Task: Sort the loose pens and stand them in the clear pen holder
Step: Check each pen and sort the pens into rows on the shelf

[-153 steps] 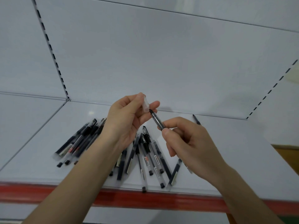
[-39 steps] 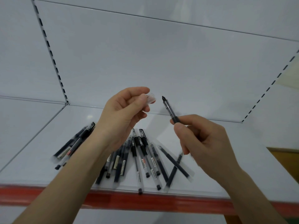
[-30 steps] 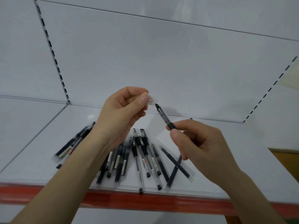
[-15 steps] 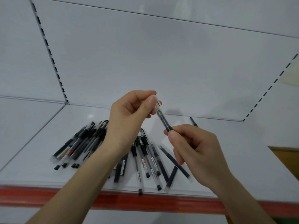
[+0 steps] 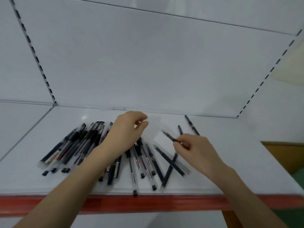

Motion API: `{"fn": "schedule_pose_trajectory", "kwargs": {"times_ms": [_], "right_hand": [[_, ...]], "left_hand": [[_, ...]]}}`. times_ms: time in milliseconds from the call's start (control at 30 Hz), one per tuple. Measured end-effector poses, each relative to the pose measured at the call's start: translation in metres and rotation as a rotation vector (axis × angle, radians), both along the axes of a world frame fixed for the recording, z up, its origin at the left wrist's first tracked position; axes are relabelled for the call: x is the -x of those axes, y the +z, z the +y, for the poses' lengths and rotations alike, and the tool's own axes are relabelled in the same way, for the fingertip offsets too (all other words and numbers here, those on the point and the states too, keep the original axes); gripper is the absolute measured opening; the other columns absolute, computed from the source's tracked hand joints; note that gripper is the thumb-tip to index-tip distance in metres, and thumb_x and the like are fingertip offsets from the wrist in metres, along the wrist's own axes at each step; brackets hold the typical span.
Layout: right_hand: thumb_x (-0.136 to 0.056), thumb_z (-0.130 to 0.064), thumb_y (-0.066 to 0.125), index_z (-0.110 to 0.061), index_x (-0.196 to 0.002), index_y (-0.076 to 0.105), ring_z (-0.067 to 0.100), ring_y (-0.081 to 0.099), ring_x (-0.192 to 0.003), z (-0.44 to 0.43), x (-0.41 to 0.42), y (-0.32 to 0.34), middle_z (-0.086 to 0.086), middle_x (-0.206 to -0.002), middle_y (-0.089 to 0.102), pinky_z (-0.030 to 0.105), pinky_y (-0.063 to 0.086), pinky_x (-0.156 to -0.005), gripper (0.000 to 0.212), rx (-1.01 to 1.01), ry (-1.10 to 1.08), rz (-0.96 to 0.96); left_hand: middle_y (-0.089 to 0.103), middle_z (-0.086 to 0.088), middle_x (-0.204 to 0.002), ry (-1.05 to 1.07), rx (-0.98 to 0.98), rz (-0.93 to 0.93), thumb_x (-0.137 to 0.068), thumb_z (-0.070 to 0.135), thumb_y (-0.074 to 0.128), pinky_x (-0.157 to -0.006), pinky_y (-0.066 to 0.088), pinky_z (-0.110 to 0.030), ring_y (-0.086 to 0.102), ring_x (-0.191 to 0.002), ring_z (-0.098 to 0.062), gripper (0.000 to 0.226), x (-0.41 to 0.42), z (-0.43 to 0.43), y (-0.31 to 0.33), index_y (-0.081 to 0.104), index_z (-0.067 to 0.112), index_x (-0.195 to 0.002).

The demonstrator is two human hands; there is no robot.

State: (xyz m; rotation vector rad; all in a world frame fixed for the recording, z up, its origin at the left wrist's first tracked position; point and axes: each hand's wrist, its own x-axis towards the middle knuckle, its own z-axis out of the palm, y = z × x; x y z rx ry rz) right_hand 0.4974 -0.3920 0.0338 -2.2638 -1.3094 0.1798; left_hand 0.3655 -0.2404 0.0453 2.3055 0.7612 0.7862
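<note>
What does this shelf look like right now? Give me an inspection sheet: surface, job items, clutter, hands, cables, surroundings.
Surface: white shelf with a red front edge.
Job's things: loose pens lying fanned out on the shelf; two more pens lie apart at the back right; one pen is in hand; pen holder not seen.
Clutter: nothing seen.
Hands: left hand over the pile, fingers loosely curled, nothing seen in them; right hand pinches the pen.
Cables: nothing seen.
Surroundings: white back panel with slotted uprights; brown board to the right.
</note>
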Motion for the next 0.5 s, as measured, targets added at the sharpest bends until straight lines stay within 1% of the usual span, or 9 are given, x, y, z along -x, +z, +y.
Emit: {"fn": "schedule_pose_trajectory", "kwargs": {"times_ms": [67, 133, 200, 267, 300, 367, 433, 500], "right_hand": [[-0.09, -0.036, 0.051, -0.024, -0.092, 0.064, 0.009, 0.059, -0.075, -0.004, -0.005, -0.01, -0.008, -0.081, 0.064, 0.027, 0.049, -0.073, 0.018, 0.09, 0.011, -0.039], [-0.089, -0.039, 0.052, -0.024, -0.094, 0.065, 0.008, 0.059, -0.08, -0.005, -0.01, -0.012, -0.007, -0.087, 0.065, 0.026, 0.049, -0.077, 0.02, 0.096, 0.019, 0.016], [-0.088, -0.038, 0.053, -0.022, -0.086, 0.065, 0.008, 0.059, -0.077, -0.001, -0.016, -0.009, -0.007, -0.082, 0.064, 0.023, 0.047, -0.074, 0.02, 0.045, -0.006, 0.055], [-0.088, -0.035, 0.054, -0.02, -0.081, 0.062, 0.01, 0.057, -0.074, 0.007, -0.026, -0.007, -0.007, -0.078, 0.062, 0.022, 0.044, -0.068, 0.019, 0.012, -0.082, 0.039], [-0.088, -0.035, 0.054, -0.019, -0.082, 0.06, 0.012, 0.056, -0.074, 0.012, -0.032, -0.006, -0.007, -0.078, 0.06, 0.023, 0.042, -0.067, 0.018, 0.025, -0.122, 0.018], [-0.087, -0.035, 0.056, -0.016, -0.09, 0.059, 0.014, 0.054, -0.079, 0.023, -0.041, -0.005, -0.005, -0.084, 0.057, 0.026, 0.04, -0.069, 0.02, 0.114, -0.173, -0.009], [-0.086, -0.03, 0.058, -0.01, -0.099, 0.059, 0.019, 0.056, -0.085, 0.034, -0.045, -0.006, 0.002, -0.092, 0.059, 0.03, 0.043, -0.074, 0.024, 0.21, -0.162, -0.005], [-0.087, -0.023, 0.057, -0.009, -0.106, 0.059, 0.021, 0.059, -0.092, 0.042, -0.044, -0.005, 0.005, -0.101, 0.062, 0.033, 0.046, -0.079, 0.024, 0.225, -0.121, -0.007]], "left_hand": [[0.066, -0.004, -0.108, -0.019, -0.084, 0.141, -0.092, 0.02, 0.051, -0.084, 0.04, -0.022, 0.058, -0.097, -0.017, 0.024, 0.002, 0.003, -0.006, 0.065, 0.01, -0.109], [0.066, -0.005, -0.105, -0.044, -0.128, 0.225, -0.093, 0.02, 0.049, -0.079, 0.038, -0.021, 0.057, -0.096, -0.018, 0.023, 0.003, 0.005, -0.011, 0.066, 0.009, -0.105], [0.067, -0.004, -0.103, -0.052, -0.141, 0.247, -0.093, 0.02, 0.049, -0.076, 0.036, -0.02, 0.057, -0.095, -0.018, 0.022, 0.004, 0.005, -0.014, 0.066, 0.01, -0.103], [0.067, -0.004, -0.103, -0.039, -0.133, 0.245, -0.093, 0.021, 0.05, -0.08, 0.039, -0.023, 0.058, -0.096, -0.018, 0.022, 0.005, 0.005, -0.016, 0.066, 0.011, -0.103], [0.067, -0.003, -0.103, -0.035, -0.129, 0.243, -0.093, 0.021, 0.05, -0.082, 0.039, -0.024, 0.058, -0.096, -0.018, 0.022, 0.006, 0.004, -0.017, 0.066, 0.011, -0.103], [0.067, -0.003, -0.101, -0.037, -0.125, 0.239, -0.092, 0.021, 0.05, -0.083, 0.041, -0.026, 0.058, -0.095, -0.018, 0.021, 0.007, 0.004, -0.018, 0.067, 0.011, -0.101], [0.067, -0.004, -0.099, -0.041, -0.115, 0.244, -0.092, 0.02, 0.051, -0.084, 0.043, -0.028, 0.058, -0.093, -0.019, 0.021, 0.009, 0.006, -0.018, 0.067, 0.01, -0.1], [0.067, -0.005, -0.098, -0.03, -0.113, 0.253, -0.092, 0.02, 0.051, -0.084, 0.045, -0.032, 0.059, -0.092, -0.02, 0.021, 0.013, 0.013, -0.017, 0.068, 0.009, -0.099]]}}
